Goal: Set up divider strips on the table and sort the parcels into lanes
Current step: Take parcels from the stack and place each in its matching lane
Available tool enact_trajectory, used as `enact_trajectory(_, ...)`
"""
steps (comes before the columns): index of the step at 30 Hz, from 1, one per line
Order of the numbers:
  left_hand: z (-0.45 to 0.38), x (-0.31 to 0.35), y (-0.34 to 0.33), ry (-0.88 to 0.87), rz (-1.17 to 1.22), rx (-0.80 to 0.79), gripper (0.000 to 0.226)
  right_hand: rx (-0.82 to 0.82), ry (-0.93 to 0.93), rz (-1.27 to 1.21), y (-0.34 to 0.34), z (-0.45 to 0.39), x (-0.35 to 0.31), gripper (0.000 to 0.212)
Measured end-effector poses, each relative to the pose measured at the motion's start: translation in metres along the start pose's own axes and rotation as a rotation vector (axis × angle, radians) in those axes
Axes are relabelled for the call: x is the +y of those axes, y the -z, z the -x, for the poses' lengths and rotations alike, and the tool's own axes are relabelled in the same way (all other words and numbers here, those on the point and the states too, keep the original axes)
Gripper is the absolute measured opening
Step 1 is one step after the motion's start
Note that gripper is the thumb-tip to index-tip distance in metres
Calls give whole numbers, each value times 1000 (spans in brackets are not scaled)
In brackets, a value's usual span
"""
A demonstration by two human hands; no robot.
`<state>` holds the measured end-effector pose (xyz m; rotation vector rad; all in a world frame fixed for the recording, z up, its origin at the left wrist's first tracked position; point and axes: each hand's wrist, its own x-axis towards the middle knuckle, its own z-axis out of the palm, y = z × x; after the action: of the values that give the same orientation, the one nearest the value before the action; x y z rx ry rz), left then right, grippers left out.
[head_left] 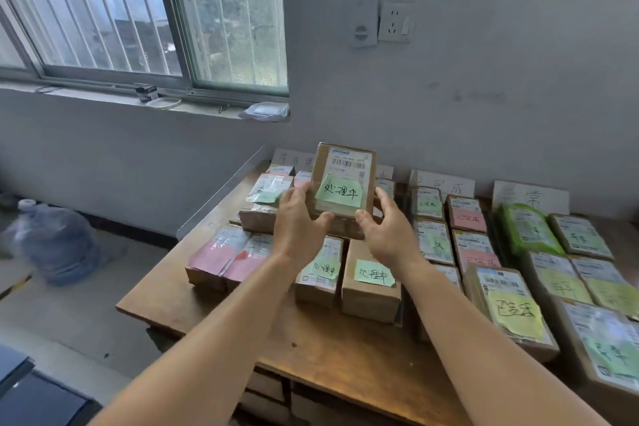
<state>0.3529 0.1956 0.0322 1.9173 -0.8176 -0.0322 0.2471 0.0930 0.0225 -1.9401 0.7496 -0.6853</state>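
Observation:
I hold a brown cardboard parcel (345, 169) with a green handwritten note and a white shipping label, tilted up above the table's middle rows. My left hand (297, 221) grips its left lower edge and my right hand (383, 228) grips its right lower edge, thumbs on the front. Under it lie more brown parcels with green notes (371, 284). Parcels with pink notes (221, 259) lie to the left. Parcels with green, pink and yellow notes (511, 315) fill the rows on the right. A dark divider strip (403, 204) runs between the middle and right rows.
The wooden table (214, 315) stands against a grey wall. White handwritten lane signs (446, 183) lean on the wall behind the rows. A water jug (58, 245) sits on the floor at the left. A window is above it, a wall socket (396, 22) above the table.

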Motion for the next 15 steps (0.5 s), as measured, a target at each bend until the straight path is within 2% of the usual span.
enact_trajectory(8, -55, -23, -15, 21, -4, -146, 27, 62, -95, 12, -11, -41, 7, 59)
enact_trajectory(15, -99, -38, -54, 117, -20, -154, 41, 16, -138, 86, -11, -99, 35, 58)
